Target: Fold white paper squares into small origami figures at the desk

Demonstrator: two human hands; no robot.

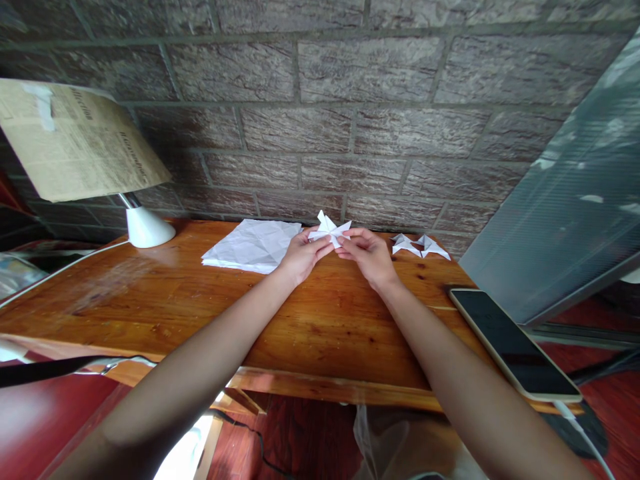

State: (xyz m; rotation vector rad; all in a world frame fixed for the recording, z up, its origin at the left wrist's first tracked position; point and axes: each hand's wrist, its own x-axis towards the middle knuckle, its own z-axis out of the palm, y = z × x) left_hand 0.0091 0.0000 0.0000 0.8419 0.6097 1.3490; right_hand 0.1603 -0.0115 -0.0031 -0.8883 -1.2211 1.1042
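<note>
A white folded paper piece (pixel 329 229) with several pointed flaps is held up over the far middle of the wooden desk. My left hand (pixel 303 255) grips its left side, thumb across the front. On its right side my right hand (pixel 367 255) pinches it between thumb and fingers. Both thumbs come close together at the lower edge of the paper. The fingers behind it are partly hidden. Just left of my left hand lies a stack of creased white paper sheets (pixel 250 243). Right of my right hand sit two folded paper pieces (pixel 420 247), side by side.
A lamp (pixel 149 227) with a newsprint shade stands at the desk's left back. A phone (pixel 515 343) with a charging cable lies at the right edge of the wooden desk (pixel 320 327). Behind is a brick wall (pixel 320 133); a ribbed translucent panel (pixel 545 200) leans at right.
</note>
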